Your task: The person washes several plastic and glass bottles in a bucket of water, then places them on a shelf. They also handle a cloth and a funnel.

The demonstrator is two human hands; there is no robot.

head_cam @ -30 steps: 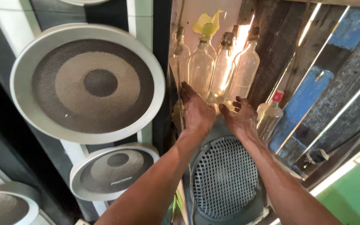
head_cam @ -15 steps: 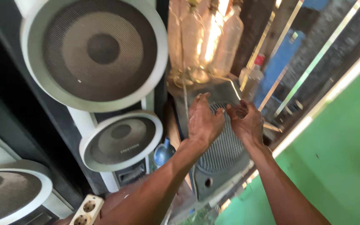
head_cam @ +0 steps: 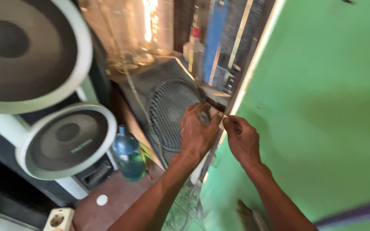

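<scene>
My left hand (head_cam: 198, 130) and my right hand (head_cam: 242, 139) are close together in front of a dark speaker box with a round mesh grille (head_cam: 170, 113). Between their fingertips they pinch a small pale object (head_cam: 217, 116); its kind is too blurred to tell. Both hands have the fingers closed on it. The hands sit at the edge where the speaker box meets a green wall (head_cam: 322, 107).
Two large round speaker cones (head_cam: 67, 139) in white rims stand at the left. A blue-capped bottle (head_cam: 127, 154) stands on the reddish floor. Clear glass bottles (head_cam: 142, 30) sit on top of the speaker box. A white power socket (head_cam: 58, 219) lies at bottom left.
The view has swung right and down, bringing the green wall in. Both hands have moved off the speaker's top to its right edge and now pinch a small pale object.
</scene>
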